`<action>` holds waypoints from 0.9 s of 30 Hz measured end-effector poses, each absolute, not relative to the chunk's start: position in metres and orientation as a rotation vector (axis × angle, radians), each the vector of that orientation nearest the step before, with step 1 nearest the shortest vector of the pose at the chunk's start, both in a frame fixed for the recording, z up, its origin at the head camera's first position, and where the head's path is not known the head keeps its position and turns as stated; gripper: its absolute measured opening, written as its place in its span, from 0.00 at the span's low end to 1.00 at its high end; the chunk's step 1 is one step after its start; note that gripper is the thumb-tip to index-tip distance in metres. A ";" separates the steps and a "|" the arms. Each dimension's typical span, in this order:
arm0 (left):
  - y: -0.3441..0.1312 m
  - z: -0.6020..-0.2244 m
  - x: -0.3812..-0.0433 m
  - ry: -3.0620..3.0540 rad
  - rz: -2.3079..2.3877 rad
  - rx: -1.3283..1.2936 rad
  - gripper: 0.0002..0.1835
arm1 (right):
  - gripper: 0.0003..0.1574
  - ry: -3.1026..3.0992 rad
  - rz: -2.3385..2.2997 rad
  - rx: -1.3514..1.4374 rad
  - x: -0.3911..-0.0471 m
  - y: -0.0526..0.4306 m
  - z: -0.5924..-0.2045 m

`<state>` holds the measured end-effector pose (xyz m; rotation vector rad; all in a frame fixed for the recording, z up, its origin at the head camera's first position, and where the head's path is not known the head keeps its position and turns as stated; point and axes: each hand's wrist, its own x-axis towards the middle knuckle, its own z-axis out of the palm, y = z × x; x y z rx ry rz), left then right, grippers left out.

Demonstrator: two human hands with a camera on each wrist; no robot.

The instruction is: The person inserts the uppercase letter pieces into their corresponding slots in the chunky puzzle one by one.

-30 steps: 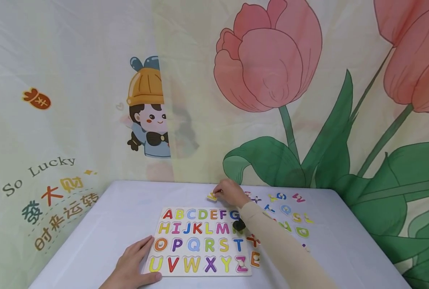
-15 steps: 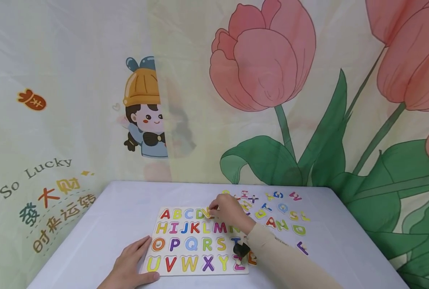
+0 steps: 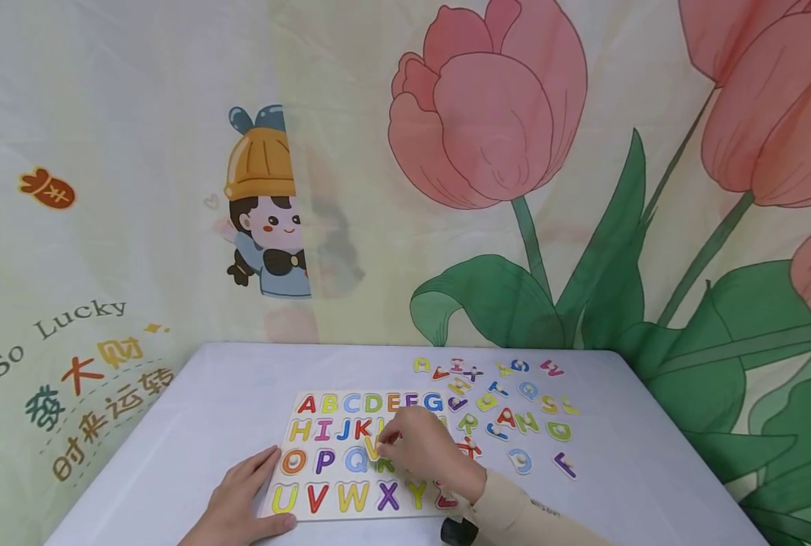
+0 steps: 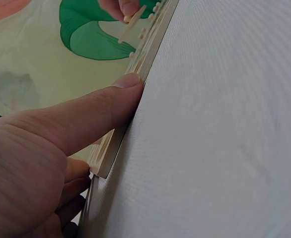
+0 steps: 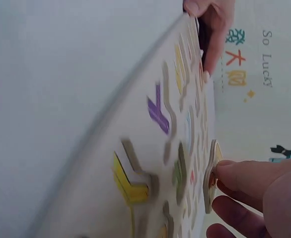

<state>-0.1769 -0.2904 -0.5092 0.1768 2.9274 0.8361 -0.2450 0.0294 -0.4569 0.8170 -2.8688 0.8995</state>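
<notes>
A letter puzzle board [image 3: 367, 517] lies on the white table, its recesses coloured from A to Z. My right hand [image 3: 419, 447] pinches a yellow letter piece [image 3: 372, 449] between thumb and fingertips, over the board's middle rows. In the right wrist view this wooden piece [image 5: 209, 181] is tilted on edge above the board. My left hand [image 3: 237, 497] rests at the board's near left corner, fingers along the left side. Its thumb [image 4: 106, 106] lies straight against the near edge. An orange O piece [image 3: 293, 461] sits in its recess.
Several loose letter pieces lie to the right of the board and behind it, among them a red A [image 3: 506, 417], a green D [image 3: 558, 431] and a purple F [image 3: 565, 465]. A printed cloth [image 3: 364, 318] hangs behind the table [image 3: 623, 485].
My right hand has carried the yellow piece from behind the board toward me, over its middle rows. The left hand keeps its place at the corner. The head view has shifted slightly.
</notes>
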 end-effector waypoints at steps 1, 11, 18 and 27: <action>-0.291 -0.509 -0.177 2.927 0.835 0.175 0.63 | 0.02 -2.868 0.890 0.825 -0.241 0.028 -0.458; -0.291 -0.510 -0.177 2.929 0.821 0.137 0.65 | 0.03 -2.832 0.913 0.951 -0.216 0.016 -0.468; -0.287 -0.510 -0.179 2.903 0.815 0.071 0.67 | 0.03 -2.763 0.886 1.028 -0.207 0.007 -0.477; -0.286 -0.507 -0.178 2.904 0.827 0.084 0.67 | 0.03 -2.725 0.944 1.022 -0.203 0.001 -0.483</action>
